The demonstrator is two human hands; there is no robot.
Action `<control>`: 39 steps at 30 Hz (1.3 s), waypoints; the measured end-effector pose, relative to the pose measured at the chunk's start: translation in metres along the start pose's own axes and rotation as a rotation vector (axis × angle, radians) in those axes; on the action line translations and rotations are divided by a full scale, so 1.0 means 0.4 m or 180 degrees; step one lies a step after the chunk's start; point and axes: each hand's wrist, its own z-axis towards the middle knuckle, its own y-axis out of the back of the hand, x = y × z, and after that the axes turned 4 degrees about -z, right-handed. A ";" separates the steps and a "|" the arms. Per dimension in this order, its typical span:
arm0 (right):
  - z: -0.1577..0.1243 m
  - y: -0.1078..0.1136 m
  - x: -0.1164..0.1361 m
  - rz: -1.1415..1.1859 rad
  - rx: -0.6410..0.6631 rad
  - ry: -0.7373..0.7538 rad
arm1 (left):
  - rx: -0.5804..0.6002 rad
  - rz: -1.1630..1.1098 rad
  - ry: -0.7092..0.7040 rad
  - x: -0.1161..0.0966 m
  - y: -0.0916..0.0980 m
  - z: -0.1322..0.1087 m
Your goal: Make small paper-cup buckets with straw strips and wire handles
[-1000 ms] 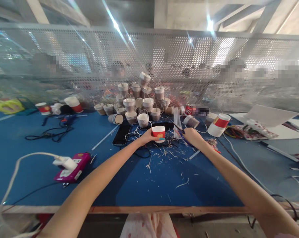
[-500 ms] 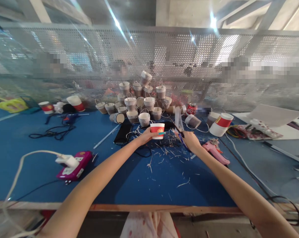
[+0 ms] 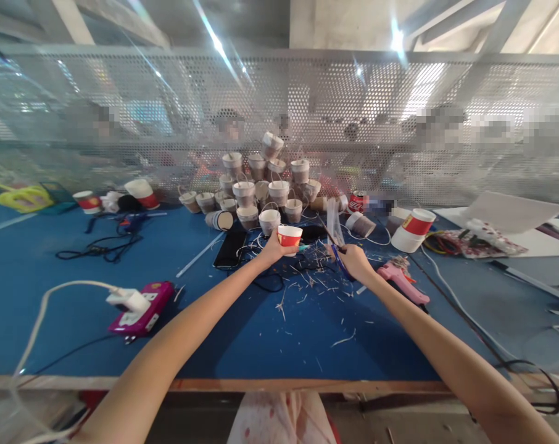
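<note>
Red and white paper makes up the cup (image 3: 289, 237), and you hold it in your left hand (image 3: 271, 251) just above the desk (image 3: 261, 339), out in front of you near the middle. Its mouth is tilted a little toward you. Your left fingers are wrapped round its side and base, grasping it.

Your right hand (image 3: 356, 262) is clenched on the scissors (image 3: 337, 254), with the blue handles in the fingers and the dark blades pointing up and away to the left. At this size I can't tell whether the blades are parted. Their tip is near the cup but apart from it.

Pale scraps (image 3: 307, 290) lie scattered on the blue desk under and before both hands. A phone (image 3: 228, 248) lies flat just left of your left hand. Behind the cup, a pile (image 3: 261, 185) of greyish cups with thin loop handles is stacked against the mesh (image 3: 168, 111). A pink glue gun (image 3: 402, 280) lies just right of your right hand. A pink power strip (image 3: 140, 307) with a white plug sits by your left forearm, well apart from the cup.
</note>
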 end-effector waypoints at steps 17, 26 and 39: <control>0.034 0.030 -0.084 -0.0681 -0.0291 -0.0825 | 0.1954 0.2862 -0.0045 -0.223 0.063 0.002; 0.077 0.017 -0.033 -0.0865 -0.0235 -0.0744 | 0.2315 0.3733 0.0257 -0.256 0.061 -0.025; 0.103 0.132 0.104 -0.0690 -0.0060 0.0268 | 0.1206 0.3499 -0.0096 -0.291 0.088 -0.027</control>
